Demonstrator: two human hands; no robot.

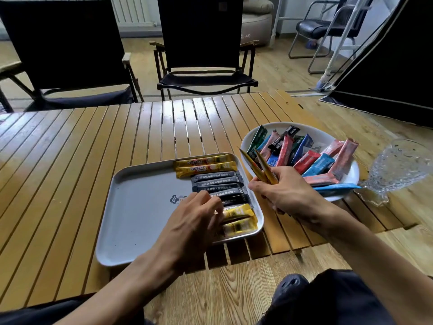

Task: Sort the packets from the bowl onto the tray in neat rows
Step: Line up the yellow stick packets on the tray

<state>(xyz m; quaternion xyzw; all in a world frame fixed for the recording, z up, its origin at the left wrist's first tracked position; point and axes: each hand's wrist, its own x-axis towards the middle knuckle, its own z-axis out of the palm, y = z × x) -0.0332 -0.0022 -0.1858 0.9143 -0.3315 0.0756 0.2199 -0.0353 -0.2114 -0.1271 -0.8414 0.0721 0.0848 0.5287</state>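
Note:
A grey tray [140, 207] lies on the slatted wooden table [93, 141]. Along its right side packets form a column: two yellow packets [206, 165] at the top, several dark grey packets [218, 184] below, and yellow packets [239, 219] at the bottom. My left hand [194, 221] rests over the lower packets, fingertips touching them. My right hand [288, 191] holds two yellow packets [257, 167] upright between the tray and the white bowl [316, 132]. The bowl holds several red, blue, green and black packets [304, 156].
A clear glass dish [398, 170] stands right of the bowl at the table's edge. Two dark folding chairs [203, 66] stand beyond the table. A black tent wall [386, 78] rises at the right. My knees are below the table's near edge.

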